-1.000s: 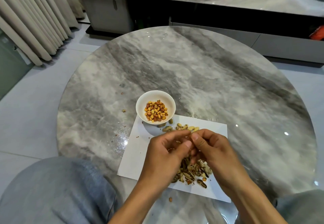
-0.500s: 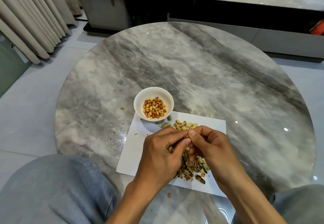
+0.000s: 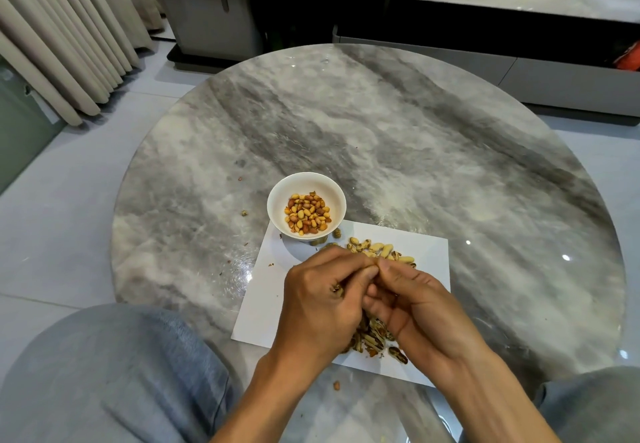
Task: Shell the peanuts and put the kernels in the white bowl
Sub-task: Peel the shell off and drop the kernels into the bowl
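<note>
A person sits at a round grey marble table (image 3: 450, 165). A white bowl (image 3: 307, 184) holding shelled kernels (image 3: 307, 214) stands at the far left corner of a white sheet of paper (image 3: 263, 304). Unshelled peanuts (image 3: 377, 250) lie on the sheet just beyond the hands, and empty shells (image 3: 375, 338) are heaped beneath them. The left hand (image 3: 322, 307) and right hand (image 3: 419, 307) meet above the sheet, fingers curled, each grip pinching one peanut that is almost hidden between the fingertips.
</note>
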Available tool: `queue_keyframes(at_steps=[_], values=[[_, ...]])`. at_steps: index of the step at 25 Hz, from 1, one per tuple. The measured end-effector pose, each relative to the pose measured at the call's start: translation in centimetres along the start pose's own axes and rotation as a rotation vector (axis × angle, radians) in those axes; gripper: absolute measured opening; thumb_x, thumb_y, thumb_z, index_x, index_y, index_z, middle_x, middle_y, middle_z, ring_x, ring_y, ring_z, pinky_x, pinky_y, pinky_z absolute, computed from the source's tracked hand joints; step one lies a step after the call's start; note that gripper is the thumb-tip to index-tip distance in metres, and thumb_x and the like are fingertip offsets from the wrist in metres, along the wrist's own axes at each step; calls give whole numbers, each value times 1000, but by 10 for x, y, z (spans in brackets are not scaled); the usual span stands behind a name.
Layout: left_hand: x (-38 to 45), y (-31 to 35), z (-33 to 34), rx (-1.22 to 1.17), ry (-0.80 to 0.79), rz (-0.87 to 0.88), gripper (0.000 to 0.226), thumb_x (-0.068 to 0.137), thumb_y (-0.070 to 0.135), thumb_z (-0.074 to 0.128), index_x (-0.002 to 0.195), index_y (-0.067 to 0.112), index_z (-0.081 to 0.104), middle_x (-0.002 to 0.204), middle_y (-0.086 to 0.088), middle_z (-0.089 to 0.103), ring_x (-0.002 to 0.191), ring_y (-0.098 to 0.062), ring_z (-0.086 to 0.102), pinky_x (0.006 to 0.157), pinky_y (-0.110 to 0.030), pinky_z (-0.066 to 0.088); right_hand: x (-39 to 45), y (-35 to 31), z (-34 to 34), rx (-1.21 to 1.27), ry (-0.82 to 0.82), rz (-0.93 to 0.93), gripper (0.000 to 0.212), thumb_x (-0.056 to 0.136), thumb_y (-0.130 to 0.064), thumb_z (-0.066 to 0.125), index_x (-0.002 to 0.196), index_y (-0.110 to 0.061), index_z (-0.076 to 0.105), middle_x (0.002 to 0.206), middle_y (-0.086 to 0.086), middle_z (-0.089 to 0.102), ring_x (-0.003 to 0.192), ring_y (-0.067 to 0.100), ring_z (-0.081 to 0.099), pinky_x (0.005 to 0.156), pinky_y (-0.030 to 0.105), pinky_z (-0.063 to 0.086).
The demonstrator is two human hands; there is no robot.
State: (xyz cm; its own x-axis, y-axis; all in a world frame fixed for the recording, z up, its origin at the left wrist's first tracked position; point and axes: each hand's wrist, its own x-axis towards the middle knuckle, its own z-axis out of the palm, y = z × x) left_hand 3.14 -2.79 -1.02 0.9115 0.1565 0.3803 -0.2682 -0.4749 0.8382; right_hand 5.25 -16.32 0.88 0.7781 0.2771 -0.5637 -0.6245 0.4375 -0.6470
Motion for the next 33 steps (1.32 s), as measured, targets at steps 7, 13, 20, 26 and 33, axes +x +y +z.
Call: queue_keyframes(at_steps=[7, 13, 20, 26, 33], values=[[4, 0, -3, -180, -68, -458, 28, 85, 10, 75, 102, 32, 76, 102, 16, 73, 89, 1, 69, 74, -18, 55, 2, -1, 0, -10, 157, -68, 24, 72, -7, 70, 93, 4, 73, 73, 13, 70, 62, 13, 68, 61, 23, 60], [3, 8, -2, -260, -121, -370, 34, 82, 6, 78, 100, 35, 77, 91, 12, 75, 83, -7, 71, 74, -27, 60, -1, -2, 2, -156, 157, -135, 17, 76, -16, 69, 84, -3, 78, 85, 24, 72, 79, 24, 68, 68, 25, 61], [2, 6, -3, -211, -76, -248, 32, 83, 3, 77, 99, 30, 78, 94, 14, 74, 89, -6, 72, 77, -22, 58, -5, -10, 2, -219, 109, -139, 15, 83, 0, 65, 86, -4, 80, 83, 17, 74, 69, 17, 71, 65, 21, 59], [6, 2, -4, -226, -115, -240, 23, 82, 7, 78, 98, 24, 79, 91, 10, 76, 86, -9, 72, 75, -24, 58, -4, -9, 2, -91, 70, -40, 16, 78, -6, 65, 88, -1, 76, 75, 10, 72, 62, 12, 69, 63, 24, 60], [54, -6, -32, 19, 91, -393, 20, 88, 15, 74, 108, 19, 76, 97, 10, 75, 82, 1, 70, 77, -19, 58, 9, -28, -29, -79, 405, -207, 15, 96, -8, 57, 101, -6, 72, 70, 2, 67, 60, 15, 60, 59, 30, 54]])
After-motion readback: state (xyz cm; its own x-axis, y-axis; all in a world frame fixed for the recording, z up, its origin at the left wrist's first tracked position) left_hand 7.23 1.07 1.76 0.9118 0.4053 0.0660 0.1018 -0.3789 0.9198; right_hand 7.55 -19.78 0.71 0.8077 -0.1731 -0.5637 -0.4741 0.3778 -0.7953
